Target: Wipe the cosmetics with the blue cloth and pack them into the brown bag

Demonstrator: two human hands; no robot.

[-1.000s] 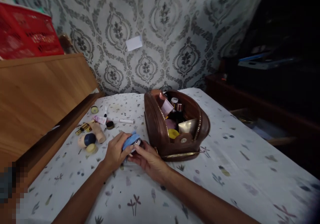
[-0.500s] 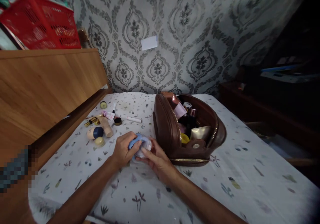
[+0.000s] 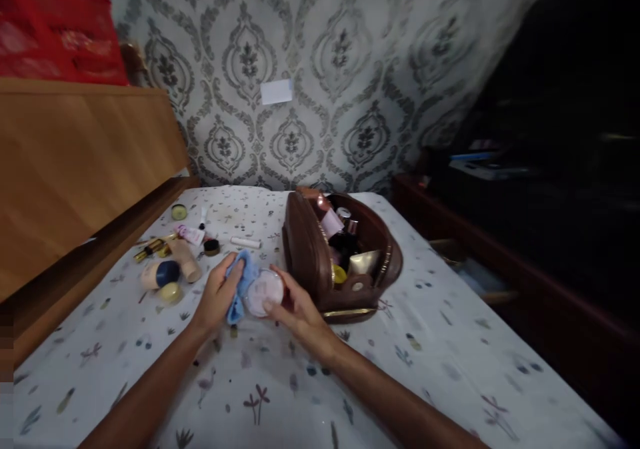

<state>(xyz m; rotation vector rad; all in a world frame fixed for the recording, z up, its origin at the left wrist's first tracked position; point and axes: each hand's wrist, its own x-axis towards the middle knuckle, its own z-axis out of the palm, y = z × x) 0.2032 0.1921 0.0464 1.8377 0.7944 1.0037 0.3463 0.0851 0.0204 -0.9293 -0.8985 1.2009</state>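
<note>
My left hand (image 3: 217,295) is closed on a crumpled light blue cloth (image 3: 243,289). Between thumb and fingers, my right hand (image 3: 303,312) grips a round, clear-rimmed cosmetic jar (image 3: 264,293) whose pale flat face is turned up towards me. The cloth lies against the jar's left edge. Just beyond my right hand stands an open brown cosmetic bag (image 3: 313,249) with a gold zip. Inside it are a gold tube (image 3: 364,263), a yellow round item (image 3: 340,274), a pink item (image 3: 331,223) and several bottles.
Left on the printed tablecloth (image 3: 260,369) lie a navy-capped bottle (image 3: 160,275), a beige tube (image 3: 185,260), a small yellow jar (image 3: 171,293), a dark round pot (image 3: 211,247), a white stick (image 3: 246,242) and other cosmetics. A wooden cabinet (image 3: 90,162) holds a red basket (image 3: 65,35).
The cloth has come off the jar's face to its left side, and the jar now shows more fully. My hands have moved slightly apart; the whole view has shifted.
</note>
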